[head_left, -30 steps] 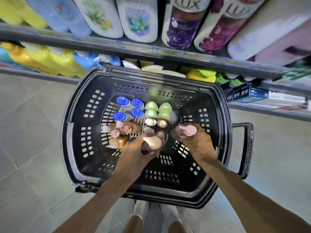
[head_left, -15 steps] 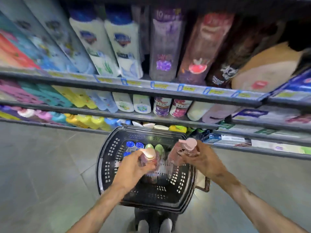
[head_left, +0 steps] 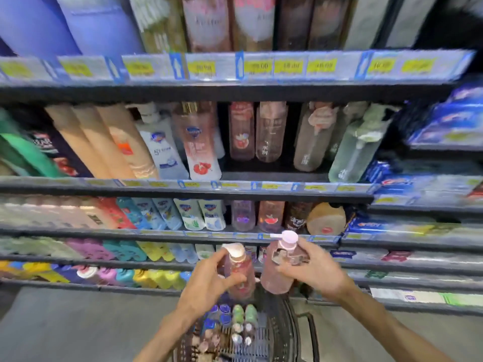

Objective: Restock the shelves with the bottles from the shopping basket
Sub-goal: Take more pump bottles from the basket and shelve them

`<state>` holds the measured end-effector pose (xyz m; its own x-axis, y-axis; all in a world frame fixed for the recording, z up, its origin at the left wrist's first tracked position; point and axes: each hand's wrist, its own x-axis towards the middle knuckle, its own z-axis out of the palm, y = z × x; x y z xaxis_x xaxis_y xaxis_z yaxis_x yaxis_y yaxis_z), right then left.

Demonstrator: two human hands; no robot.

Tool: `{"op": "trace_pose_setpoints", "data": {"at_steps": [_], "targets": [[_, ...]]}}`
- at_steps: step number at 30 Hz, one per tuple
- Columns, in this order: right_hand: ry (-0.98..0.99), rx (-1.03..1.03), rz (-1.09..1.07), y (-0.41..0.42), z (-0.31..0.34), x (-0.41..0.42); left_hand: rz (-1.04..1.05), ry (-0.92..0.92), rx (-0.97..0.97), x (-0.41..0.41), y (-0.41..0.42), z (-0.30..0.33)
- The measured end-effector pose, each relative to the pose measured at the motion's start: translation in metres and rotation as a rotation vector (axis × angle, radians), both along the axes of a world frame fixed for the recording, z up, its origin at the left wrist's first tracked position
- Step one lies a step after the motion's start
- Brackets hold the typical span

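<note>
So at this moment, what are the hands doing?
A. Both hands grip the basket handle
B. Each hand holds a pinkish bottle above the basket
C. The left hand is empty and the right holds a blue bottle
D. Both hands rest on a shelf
B: the left hand grips a reddish-pink bottle and the right hand a pink pump bottle, both above the basket.

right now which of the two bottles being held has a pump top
The pink bottle in the right hand: it has a pale pink pump with a spout. The bottle in the left hand has a rounded cream cap.
</note>
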<state>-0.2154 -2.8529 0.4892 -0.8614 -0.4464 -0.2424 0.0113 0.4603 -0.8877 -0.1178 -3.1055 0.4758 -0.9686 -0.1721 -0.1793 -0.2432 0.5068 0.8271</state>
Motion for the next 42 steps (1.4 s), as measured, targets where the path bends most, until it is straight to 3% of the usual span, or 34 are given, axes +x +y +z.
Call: {"op": "trace_pose_setpoints", "data": {"at_steps": [9, 17, 31, 42], "targets": [[0.16, -0.03, 0.058, 0.001, 0.136, -0.021, -0.002, 0.169, -0.004, -0.027, -0.004, 0.126], [0.265, -0.04, 0.063, -0.001, 0.203, -0.043, -0.018, 0.292, -0.016, -0.055, -0.003, 0.194], [0.406, -0.069, -0.055, -0.016, 0.207, -0.065, -0.017, 0.514, -0.177, -0.131, -0.015, 0.206], [0.463, -0.029, -0.133, -0.025, 0.191, -0.084, 0.109, 0.248, -0.29, -0.178, -0.027, 0.181]]}}
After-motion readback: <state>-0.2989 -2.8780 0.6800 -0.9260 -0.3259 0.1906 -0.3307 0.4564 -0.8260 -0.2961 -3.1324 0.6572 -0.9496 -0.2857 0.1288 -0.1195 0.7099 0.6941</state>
